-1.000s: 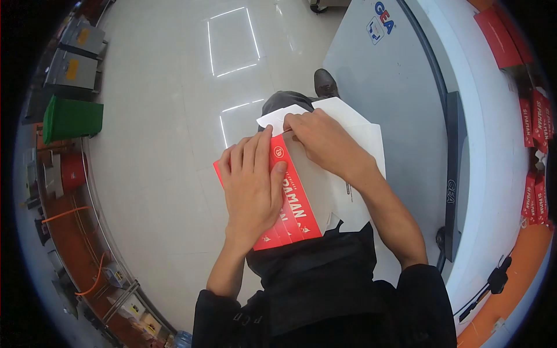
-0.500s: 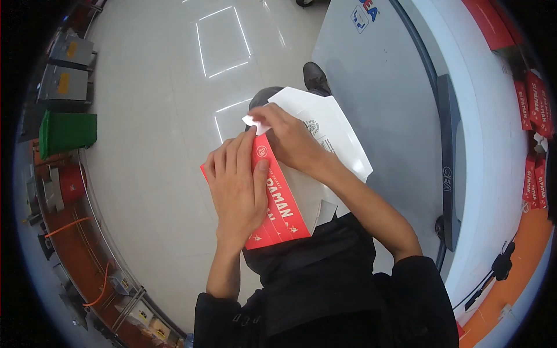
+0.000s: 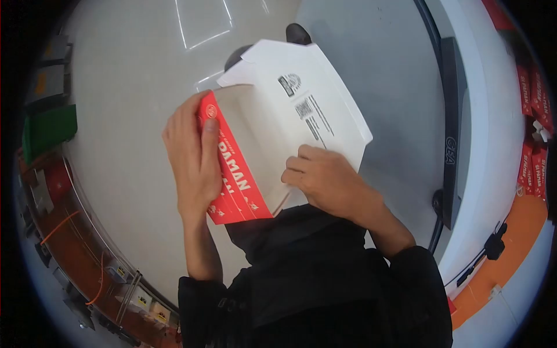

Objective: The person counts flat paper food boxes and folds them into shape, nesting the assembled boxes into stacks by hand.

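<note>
An open cardboard food box (image 3: 237, 174) is above my lap, its red outer wall printed with white letters. The box's white lid (image 3: 333, 87) is folded back to the right, showing dark print and a square code. My left hand (image 3: 196, 153) grips the red wall, thumb on the printed face and fingers around the far-left side. At the near right corner, my right hand (image 3: 331, 180) is closed with curled fingers against the box edge. It covers the near side flap there, so the exact pinch is hidden. A pale, bare inside shows between both hands.
To the right stands a large grey and white appliance (image 3: 400, 116) with a dark handle. Folded red boxes (image 3: 531, 168) are stacked at the far right. A green bin (image 3: 51, 132) and shelves (image 3: 87, 243) line the left. Below is pale tiled floor (image 3: 133, 116).
My right hand has moved from the far corner flap to the near right corner. The far flap now stands out, released. The box has shifted left and up in view, with my left hand still gripping it.
</note>
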### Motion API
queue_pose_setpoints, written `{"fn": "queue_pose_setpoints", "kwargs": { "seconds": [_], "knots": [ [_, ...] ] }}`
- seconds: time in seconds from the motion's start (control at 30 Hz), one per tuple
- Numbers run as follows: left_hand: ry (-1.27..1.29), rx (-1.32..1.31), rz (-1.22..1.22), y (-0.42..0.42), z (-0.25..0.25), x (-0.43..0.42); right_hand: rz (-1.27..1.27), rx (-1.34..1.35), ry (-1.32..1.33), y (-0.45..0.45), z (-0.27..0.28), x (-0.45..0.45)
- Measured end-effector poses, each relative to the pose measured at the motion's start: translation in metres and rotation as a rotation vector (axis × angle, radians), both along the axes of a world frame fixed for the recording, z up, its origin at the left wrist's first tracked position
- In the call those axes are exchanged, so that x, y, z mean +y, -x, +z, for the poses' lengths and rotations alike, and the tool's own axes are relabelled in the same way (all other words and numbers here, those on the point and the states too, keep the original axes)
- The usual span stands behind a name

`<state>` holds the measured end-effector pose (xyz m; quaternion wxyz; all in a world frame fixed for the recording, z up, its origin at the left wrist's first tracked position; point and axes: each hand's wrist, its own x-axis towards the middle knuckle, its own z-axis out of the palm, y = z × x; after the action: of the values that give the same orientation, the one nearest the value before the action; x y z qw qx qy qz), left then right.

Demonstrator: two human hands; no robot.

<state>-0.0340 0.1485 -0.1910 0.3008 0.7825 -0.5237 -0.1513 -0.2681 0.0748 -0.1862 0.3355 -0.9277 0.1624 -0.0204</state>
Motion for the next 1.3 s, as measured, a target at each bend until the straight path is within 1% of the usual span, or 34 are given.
{"fn": "queue_pose_setpoints", "kwargs": {
  "seconds": [0.07, 0.27, 0.4, 0.5, 0.6, 0.8, 0.9, 1.0, 1.07, 1.1, 1.13, 1.17, 1.2, 1.23, 1.27, 1.3],
  "knots": [
    [0.015, -0.005, -0.004, -0.001, -0.006, 0.002, -0.043, -0.104, 0.049, 0.004, -0.003, 0.001],
    [0.007, -0.068, -0.010, -0.001, -0.007, 0.000, -0.067, -0.168, 0.130, 0.005, -0.006, 0.002],
    [-0.015, -0.163, 0.009, 0.002, 0.001, 0.000, -0.176, -0.258, 0.016, 0.001, -0.031, 0.022],
    [-0.011, -0.173, 0.006, 0.002, 0.005, -0.004, -0.213, -0.307, -0.053, 0.000, -0.045, 0.036],
    [-0.016, -0.091, 0.028, 0.001, 0.003, -0.005, -0.214, -0.355, -0.116, 0.004, -0.051, 0.046],
    [-0.028, -0.089, 0.009, 0.004, 0.012, -0.009, -0.186, -0.330, -0.203, 0.008, -0.044, 0.046],
    [-0.003, -0.108, 0.080, 0.003, 0.014, -0.004, -0.195, -0.319, -0.212, 0.014, -0.040, 0.031],
    [-0.058, 0.057, 0.174, -0.009, 0.022, 0.011, -0.290, -0.278, -0.204, 0.020, -0.032, -0.003],
    [-0.216, 0.275, 0.242, -0.015, 0.038, 0.031, -0.396, -0.232, -0.251, 0.023, -0.027, -0.023],
    [-0.296, 0.388, 0.275, -0.017, 0.045, 0.042, -0.425, -0.270, -0.361, 0.024, -0.027, -0.029],
    [-0.309, 0.492, 0.223, -0.023, 0.045, 0.053, -0.450, -0.307, -0.471, 0.024, -0.026, -0.035],
    [-0.238, 0.436, 0.156, -0.026, 0.041, 0.059, -0.472, -0.342, -0.581, 0.024, -0.026, -0.042],
    [-0.171, 0.380, 0.091, -0.029, 0.034, 0.065, -0.420, -0.375, -0.627, 0.025, -0.036, -0.046],
    [-0.107, 0.323, 0.030, -0.031, 0.025, 0.072, -0.407, -0.480, -0.662, 0.018, -0.041, -0.044],
    [0.085, 0.247, -0.022, -0.036, 0.006, 0.072, -0.392, -0.584, -0.701, 0.009, -0.043, -0.040],
    [0.191, 0.320, -0.053, -0.040, -0.011, 0.069, -0.374, -0.685, -0.743, 0.000, -0.047, -0.034]
  ]
}}
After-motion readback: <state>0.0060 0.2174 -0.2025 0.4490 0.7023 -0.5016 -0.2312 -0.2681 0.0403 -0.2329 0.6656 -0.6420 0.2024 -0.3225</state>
